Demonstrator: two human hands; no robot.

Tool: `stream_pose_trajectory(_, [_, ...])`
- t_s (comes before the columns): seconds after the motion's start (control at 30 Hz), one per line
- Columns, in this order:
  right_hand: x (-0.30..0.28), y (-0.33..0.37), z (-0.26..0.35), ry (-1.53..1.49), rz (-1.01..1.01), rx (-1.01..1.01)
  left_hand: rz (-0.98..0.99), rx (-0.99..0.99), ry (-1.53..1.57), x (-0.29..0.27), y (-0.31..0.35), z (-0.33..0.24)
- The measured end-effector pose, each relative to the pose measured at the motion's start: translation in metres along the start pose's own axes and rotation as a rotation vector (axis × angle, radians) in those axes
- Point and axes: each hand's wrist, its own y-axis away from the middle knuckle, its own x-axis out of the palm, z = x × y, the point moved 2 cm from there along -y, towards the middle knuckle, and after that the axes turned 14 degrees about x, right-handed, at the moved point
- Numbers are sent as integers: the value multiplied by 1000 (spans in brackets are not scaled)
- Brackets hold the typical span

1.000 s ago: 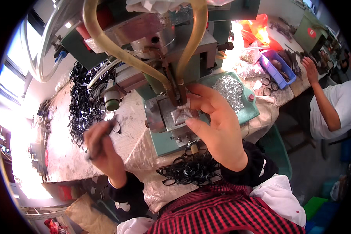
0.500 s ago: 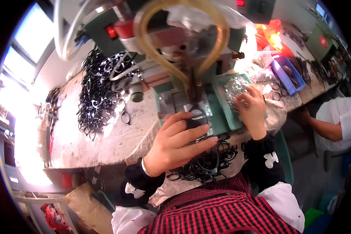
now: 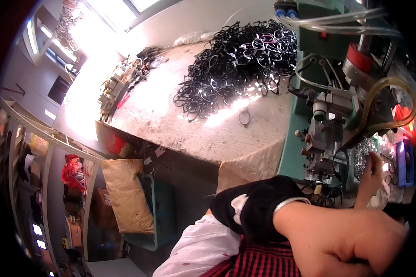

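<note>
My left hand is large and close at the lower right, with the fingers bent inward. The picture's dark rim and the hand itself hide the fingertips and anything in them. Beyond it, my right hand has its fingers raised and somewhat apart, beside small shiny metal pieces. No held thing shows there. The bench machine, with metal blocks and clear hoses, stands left of my right hand. Black ring-shaped pieces lie below the machine, partly covered by my left hand.
A large heap of black ring-shaped pieces covers the back of the worktable; one loose ring lies in front. A blue bin stands far right. On the lower left are a green crate, a tan sack and shelving.
The view has swung left, so the machine and hands appear farther right. My left hand has come away from the machine's work area toward me; my right hand remains by the metal pieces.
</note>
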Motion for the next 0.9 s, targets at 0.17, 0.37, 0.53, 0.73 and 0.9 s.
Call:
stream_pose_trajectory(0.17, [6,8,16,-26,17,9,42,-480,221,42,44,-34])
stream_pose_trajectory(0.37, [-11,18,54,-16,7,-56,-155,-1615,-1410,-137,92,-189])
stream_pose_trajectory(0.53, [-10,15,59,-15,-18,-93,242,-1659,-2835,-236,205,-261])
stream_pose_trajectory(0.73, [-18,24,108,-242,294,7,208,-1626,-2312,-222,236,-243])
stream_pose_trajectory(0.9, [25,19,142,-473,324,7,-531,-1265,-1962,-193,203,-236])
